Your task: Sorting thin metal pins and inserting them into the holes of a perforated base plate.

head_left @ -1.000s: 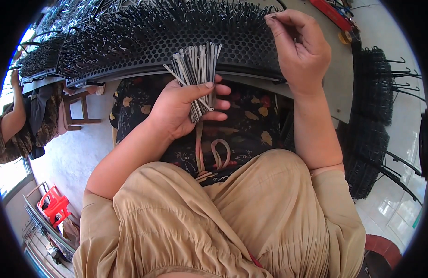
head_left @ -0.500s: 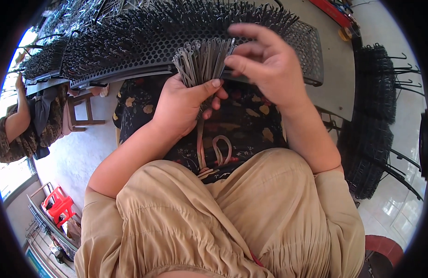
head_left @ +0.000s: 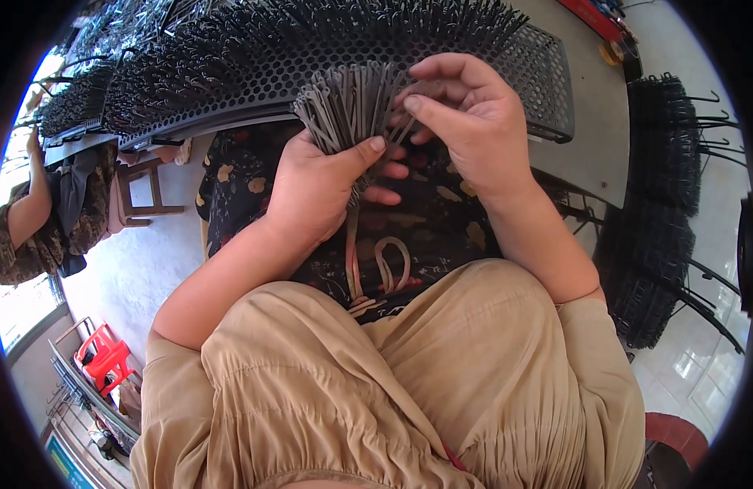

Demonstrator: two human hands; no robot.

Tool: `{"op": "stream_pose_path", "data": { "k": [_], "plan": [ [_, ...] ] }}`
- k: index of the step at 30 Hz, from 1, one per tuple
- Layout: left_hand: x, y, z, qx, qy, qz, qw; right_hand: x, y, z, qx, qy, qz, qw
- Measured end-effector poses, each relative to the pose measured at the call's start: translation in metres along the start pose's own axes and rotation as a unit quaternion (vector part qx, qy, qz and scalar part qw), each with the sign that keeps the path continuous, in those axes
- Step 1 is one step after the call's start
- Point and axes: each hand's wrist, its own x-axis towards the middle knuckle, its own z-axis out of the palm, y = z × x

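Note:
My left hand (head_left: 311, 183) is wrapped round a thick bundle of thin grey metal strips (head_left: 348, 106), their upper ends fanned out above the thumb. To its right, my right hand (head_left: 486, 122) pinches one thin strip (head_left: 401, 130) between thumb and fingers at the bundle's right edge. The lower end of that strip runs down towards my left fingers, and its upper end is partly hidden. Beneath the hands lies a black flowered apron (head_left: 433, 232) with a pale tie cord (head_left: 353, 253) hanging down over it.
Just beyond my hands is a black perforated tray (head_left: 547, 90) carrying dense rows of dark hooked wires (head_left: 270, 57). More dark hooked pieces hang on a rack (head_left: 657, 212) at right. Another person's arm (head_left: 34, 204) shows at far left, near a wooden stool (head_left: 152, 212) and red chair (head_left: 105, 363).
My right hand has closed from spread fingers into a pinch on a strip beside the bundle. My left hand has tilted the bundle so the strip ends look different.

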Motion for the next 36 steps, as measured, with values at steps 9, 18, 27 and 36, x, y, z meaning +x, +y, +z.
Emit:
{"op": "stream_pose_path", "data": {
  "k": [9, 18, 27, 36],
  "plan": [
    [0.0, -0.002, 0.0, -0.003, -0.005, 0.009, 1.0, -0.006, 0.002, 0.002, -0.012, 0.016, -0.006, 1.0],
    [0.006, 0.003, -0.009, 0.067, 0.029, -0.01, 0.997, 0.025, -0.007, -0.068, 0.099, 0.128, -0.16, 0.974],
    [0.012, 0.001, -0.011, 0.022, 0.053, -0.055, 0.997, 0.036, -0.001, -0.073, 0.038, 0.199, -0.311, 0.929],
    [0.013, 0.0, -0.015, 0.036, 0.047, -0.049, 0.997, 0.033, -0.007, -0.083, -0.074, 0.185, -0.283, 0.938]
  ]
}}
